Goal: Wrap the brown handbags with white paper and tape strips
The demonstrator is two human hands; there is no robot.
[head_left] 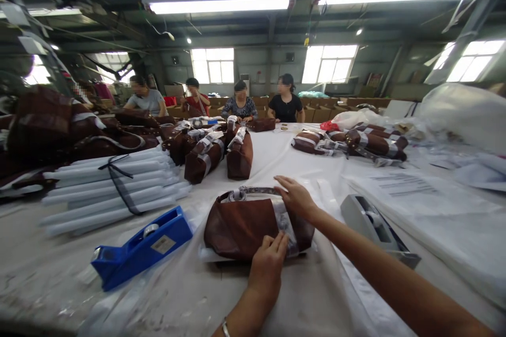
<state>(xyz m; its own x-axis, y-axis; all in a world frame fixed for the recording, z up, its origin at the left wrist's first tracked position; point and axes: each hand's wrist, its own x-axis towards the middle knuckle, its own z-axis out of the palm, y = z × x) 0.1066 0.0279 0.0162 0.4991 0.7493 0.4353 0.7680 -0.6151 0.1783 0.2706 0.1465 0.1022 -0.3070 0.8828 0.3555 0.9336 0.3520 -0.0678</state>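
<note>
A brown handbag (241, 226) lies on its side on the white table (324, 295), its handle wrapped in clear film. My left hand (269, 266) rests on the bag's near edge with the fingers pressed together on a strip of clear wrap (285, 227). My right hand (295, 197) lies on the bag's top right by the handle, fingers stretched out and flat.
A blue tape dispenser (140, 248) sits left of the bag, a grey one (375, 226) to the right. Tied white rolls (114, 187) lie at the left. More wrapped brown bags (221, 152) stand further back. Several people sit at the far end.
</note>
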